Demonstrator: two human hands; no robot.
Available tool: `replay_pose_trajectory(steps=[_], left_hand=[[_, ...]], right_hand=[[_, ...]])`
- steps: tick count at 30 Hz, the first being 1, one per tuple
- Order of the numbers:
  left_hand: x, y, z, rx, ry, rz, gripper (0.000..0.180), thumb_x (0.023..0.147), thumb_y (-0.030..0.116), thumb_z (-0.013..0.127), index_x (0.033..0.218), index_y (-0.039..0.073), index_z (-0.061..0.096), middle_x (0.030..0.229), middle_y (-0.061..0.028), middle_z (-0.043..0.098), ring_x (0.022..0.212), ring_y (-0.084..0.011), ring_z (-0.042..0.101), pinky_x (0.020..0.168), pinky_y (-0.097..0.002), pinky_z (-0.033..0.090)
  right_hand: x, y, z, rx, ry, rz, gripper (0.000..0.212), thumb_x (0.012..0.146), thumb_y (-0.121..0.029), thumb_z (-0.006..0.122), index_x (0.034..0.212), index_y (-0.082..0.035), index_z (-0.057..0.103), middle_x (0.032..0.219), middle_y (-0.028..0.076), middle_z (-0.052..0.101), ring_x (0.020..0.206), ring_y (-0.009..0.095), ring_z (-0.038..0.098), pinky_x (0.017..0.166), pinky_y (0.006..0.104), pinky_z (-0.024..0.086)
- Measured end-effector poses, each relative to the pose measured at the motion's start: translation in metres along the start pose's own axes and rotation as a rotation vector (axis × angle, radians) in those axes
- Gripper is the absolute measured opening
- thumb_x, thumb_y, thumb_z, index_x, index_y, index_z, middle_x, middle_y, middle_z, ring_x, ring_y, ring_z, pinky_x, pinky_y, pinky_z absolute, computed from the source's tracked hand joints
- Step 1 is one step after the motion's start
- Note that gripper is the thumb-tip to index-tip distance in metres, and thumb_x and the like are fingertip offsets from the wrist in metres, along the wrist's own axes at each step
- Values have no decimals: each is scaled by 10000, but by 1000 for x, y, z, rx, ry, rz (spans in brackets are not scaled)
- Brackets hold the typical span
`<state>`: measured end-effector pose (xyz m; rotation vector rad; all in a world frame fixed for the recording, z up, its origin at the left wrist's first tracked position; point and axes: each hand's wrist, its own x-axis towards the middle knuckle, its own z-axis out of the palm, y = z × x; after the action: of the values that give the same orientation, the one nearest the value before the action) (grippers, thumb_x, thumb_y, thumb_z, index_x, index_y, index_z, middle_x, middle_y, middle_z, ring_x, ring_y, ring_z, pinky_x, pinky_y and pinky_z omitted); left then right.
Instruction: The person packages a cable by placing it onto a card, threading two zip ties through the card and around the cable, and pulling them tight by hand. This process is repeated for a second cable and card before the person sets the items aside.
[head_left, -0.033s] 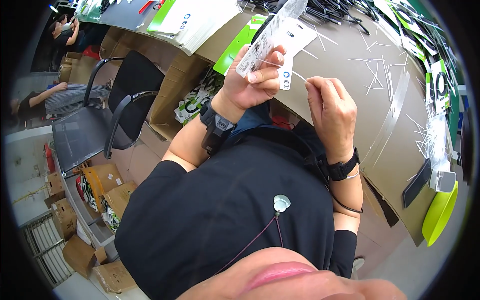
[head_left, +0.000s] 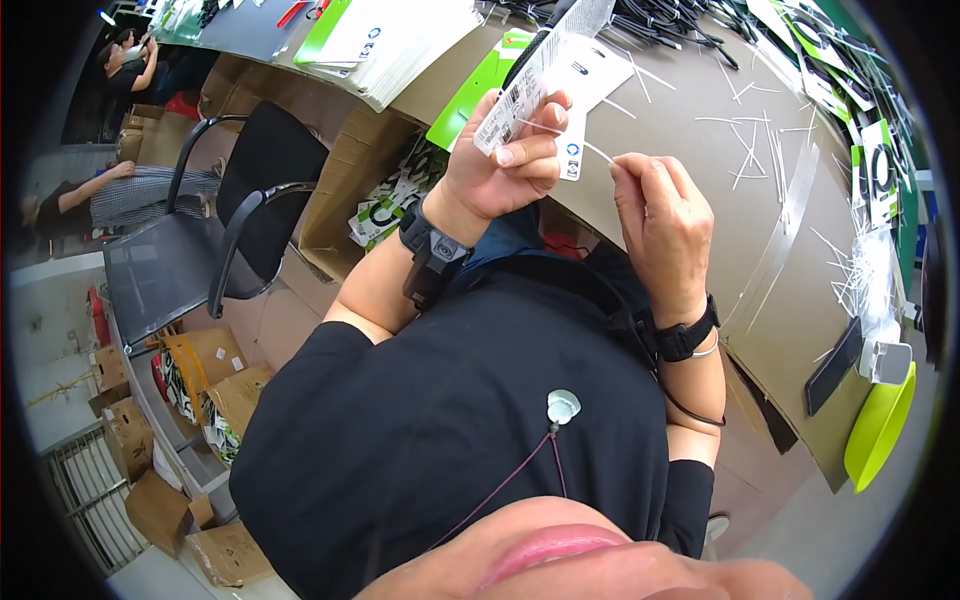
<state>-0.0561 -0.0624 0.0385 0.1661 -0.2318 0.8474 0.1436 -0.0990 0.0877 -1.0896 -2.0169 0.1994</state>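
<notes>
Left hand [head_left: 510, 165], upper centre of the frame: fingers curled and closed on a printed card [head_left: 518, 105], thumb across its lower end, the card tilted with its upper end toward the top edge; right hand [head_left: 665, 220], right of centre: thumb and forefinger pinched on one end of a white tie [head_left: 598, 153], which runs leftward to the left hand, the grip apparently meant to steady the card while the thin strip is kept taut; white hang card [head_left: 592, 100], just behind the left hand; loose white ties [head_left: 768, 150], scattered over the tabletop [head_left: 690, 105] at upper right, seemingly left within reach of the right hand; stack of cards [head_left: 410, 50], upper left of centre, likely squared up for easy picking; black cables [head_left: 670, 22], heaped at the top edge; packaged cables [head_left: 882, 180], along the right rim, probably kept apart from the loose stock; dark phone [head_left: 834, 367] and lime-green tray [head_left: 880, 430], lower right; condition notes: tie's far end lost among the left fingers, its pinched tip covered by the right; dark curved item behind the card mostly hidden, kind uncertain; cable heap cut off above; right-rim packages bent by the lens
</notes>
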Motion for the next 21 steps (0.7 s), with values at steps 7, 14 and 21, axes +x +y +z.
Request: replay_pose_trajectory(steps=[7,14,21], left_hand=[[9,-21,2,170,164,58,460,962,334,472,1270,-5,430,1086,-80,638,693,-90,599,610,-211,442],[23,-21,22,564,451,192,360,993,253,451,1285,44,428,1153,-59,596,1063,-170,592,838,-336,525],[31,-27,10,1053,428,424,298,981,166,496,1260,70,448,1152,-43,576,1015,-122,573,886,-278,473]], right_hand=[[0,4,17,90,111,-41,98,804,-68,667,881,-59,607,775,85,588,682,264,593,623,337,481],[-5,24,11,130,314,40,165,766,-36,688,923,-52,640,823,85,608,733,265,590,653,343,490],[11,20,1,55,175,-133,181,786,-5,683,962,-21,647,874,93,625,784,223,604,693,325,502]])
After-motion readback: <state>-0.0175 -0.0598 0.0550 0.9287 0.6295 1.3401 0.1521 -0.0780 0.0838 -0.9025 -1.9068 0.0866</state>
